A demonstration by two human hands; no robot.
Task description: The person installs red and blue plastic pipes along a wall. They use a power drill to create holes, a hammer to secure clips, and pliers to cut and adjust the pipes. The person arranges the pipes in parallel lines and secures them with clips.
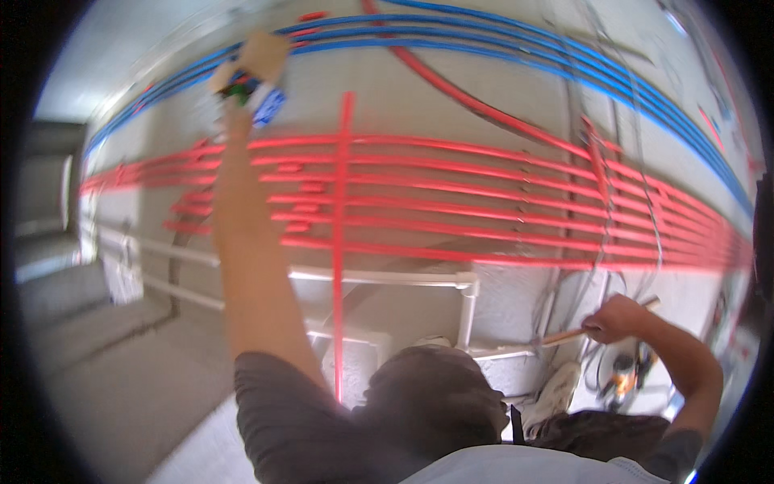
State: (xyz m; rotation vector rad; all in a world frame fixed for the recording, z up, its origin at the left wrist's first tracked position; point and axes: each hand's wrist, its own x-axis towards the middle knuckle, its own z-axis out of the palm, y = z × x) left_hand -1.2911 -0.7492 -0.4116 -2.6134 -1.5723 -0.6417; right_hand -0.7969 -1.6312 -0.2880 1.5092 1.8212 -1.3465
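Observation:
My left arm reaches up to the far left, and my left hand (234,106) is at a tan, cardboard-like box (266,53) with small red, green and dark pieces by it. A blue-and-white package (268,106) shows beside the hand. Motion blur hides the fingers, so their grip is unclear. At the lower right, my right hand (617,319) is closed around a light wooden handle (564,336). The handle slants toward the middle and its far end is too blurred to identify. Between the hands, a long upright red strip (340,226) crosses the red pipes.
Rows of red pipes (435,182) and blue pipes (500,48) run across the grey surface. White pipes (379,277) with elbows lie below them. Thin cables (645,185) hang at the right. An orange-and-black power tool (622,376) lies near a light shoe (558,394).

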